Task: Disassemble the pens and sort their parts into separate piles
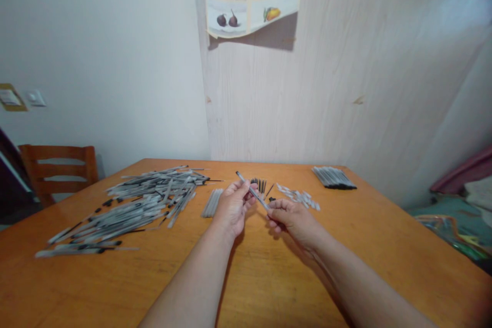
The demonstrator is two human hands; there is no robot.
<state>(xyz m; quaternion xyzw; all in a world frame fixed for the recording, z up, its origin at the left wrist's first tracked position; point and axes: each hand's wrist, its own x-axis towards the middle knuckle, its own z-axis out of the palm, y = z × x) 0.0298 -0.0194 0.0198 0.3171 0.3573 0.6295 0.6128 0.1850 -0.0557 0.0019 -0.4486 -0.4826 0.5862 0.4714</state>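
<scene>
Wall (115,61): pale and smooth at left, faintly wood-grained beyond the fingers. Table (261,277): glossy orange-brown wood, its far edge beyond the fingers and its right edge well apart from them; open surface lies on the near side, between the forearms, and to the right of the right hand. Chair (61,169): slatted wood, far left of the fingers, beyond the table's left edge. Pen pile (123,218): slender translucent barrels with black parts, loosely crossed, left of the fingers, with a bare strip between it and the barrel row. Left hand (234,207): fingers closed in a pinch on the middle of the pen. Right hand (290,218): fingers closed on the pen's lower, nearer end. Pen bundle (334,178): parallel clear barrels, black ends towards the viewer, right of and beyond the fingers, near the table's far right corner. Clear caps (302,198): short, translucent, loosely grouped just beyond the right fingers. Barrel row (212,203): clear, straight tubes side by side, just left of the left fingers. Dark slim pieces (262,185): roughly aligned just beyond the fingers. Pen (253,193): straight, translucent, dark at its far tip, slanting above the table between both hands
</scene>
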